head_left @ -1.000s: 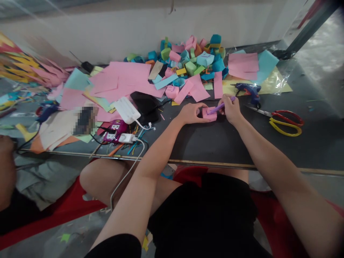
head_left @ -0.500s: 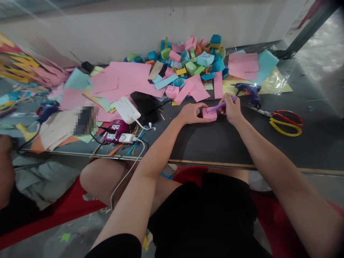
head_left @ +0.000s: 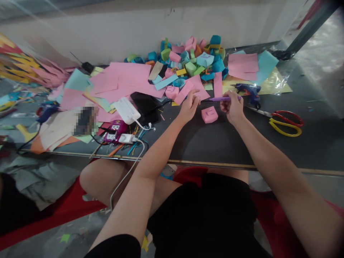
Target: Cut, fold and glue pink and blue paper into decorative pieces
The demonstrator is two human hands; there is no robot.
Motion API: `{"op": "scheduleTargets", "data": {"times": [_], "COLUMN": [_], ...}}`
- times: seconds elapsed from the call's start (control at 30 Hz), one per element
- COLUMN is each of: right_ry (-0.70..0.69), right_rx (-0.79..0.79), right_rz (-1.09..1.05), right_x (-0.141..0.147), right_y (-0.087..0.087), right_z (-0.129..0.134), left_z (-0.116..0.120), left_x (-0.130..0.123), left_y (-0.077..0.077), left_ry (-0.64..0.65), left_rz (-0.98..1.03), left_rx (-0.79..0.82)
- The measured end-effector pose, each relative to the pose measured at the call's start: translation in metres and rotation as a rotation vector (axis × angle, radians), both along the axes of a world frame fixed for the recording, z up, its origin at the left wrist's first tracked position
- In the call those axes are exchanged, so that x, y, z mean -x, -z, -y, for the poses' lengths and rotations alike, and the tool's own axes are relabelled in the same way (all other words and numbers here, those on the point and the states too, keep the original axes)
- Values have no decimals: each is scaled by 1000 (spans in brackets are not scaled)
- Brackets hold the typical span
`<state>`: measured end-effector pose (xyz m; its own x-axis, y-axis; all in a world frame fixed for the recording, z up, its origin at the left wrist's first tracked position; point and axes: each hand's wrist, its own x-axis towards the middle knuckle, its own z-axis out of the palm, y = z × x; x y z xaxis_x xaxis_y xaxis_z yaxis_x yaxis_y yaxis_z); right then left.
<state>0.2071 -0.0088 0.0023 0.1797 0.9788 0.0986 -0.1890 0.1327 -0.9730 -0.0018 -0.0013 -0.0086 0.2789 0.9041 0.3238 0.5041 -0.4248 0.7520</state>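
Note:
A small pink paper box [head_left: 210,115] with purple marks on it rests on the dark table [head_left: 215,143] between my hands, touched by neither. My right hand [head_left: 233,107] is closed around a purple pen [head_left: 220,99], whose tip points left above the box. Up and to the left of the box, my left hand [head_left: 190,106] holds nothing, its fingers loosely apart. It is close to a pink paper strip [head_left: 184,93] and a larger pink sheet [head_left: 199,89]. Another marked pink box [head_left: 172,92] lies to the left of that strip.
Colourful folded paper pieces [head_left: 191,66] are heaped against the wall. To the right lie scissors [head_left: 286,122] with red and yellow handles and a blue glue gun [head_left: 248,89]. A purple power strip [head_left: 116,130], cables and a white charger [head_left: 127,110] crowd the left.
My left hand has let go of the pink box and moved up and left. My right hand has lifted the pen off the box, which stays on the table.

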Motion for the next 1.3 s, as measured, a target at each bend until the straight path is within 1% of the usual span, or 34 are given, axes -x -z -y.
{"op": "scheduleTargets", "data": {"times": [0.1, 0.2, 0.3, 0.47, 0.63, 0.93, 1.07, 1.3], "right_ry": [-9, -12, -34, -69, -71, -112, -133, -114], "right_rx": [-1, -23, -36, -48, -33, -44, -65, -81], "right_rz": [-10, -45, -49, 9, 71, 91, 104, 176], "right_x": [0, -3, -4, -3, -2, 0, 1, 0], "right_y": [0, 2, 4, 3, 2, 2, 0, -1], "right_z": [0, -2, -2, -1, 2, 4, 5, 7], "left_z": [2, 5, 4, 0, -1, -1, -1, 1], "left_x": [-3, -4, -3, -4, -6, -5, -5, -4], "left_y": [-4, -6, -4, 4, 6, 8, 6, 4], "left_ry": [34, 59, 74, 89, 92, 90, 75, 55], "left_rz": [-73, -52, -2, 80, 110, 54, 28, -71], "left_rx": [-20, -15, -26, -69, -88, -112, -167, -271]}}
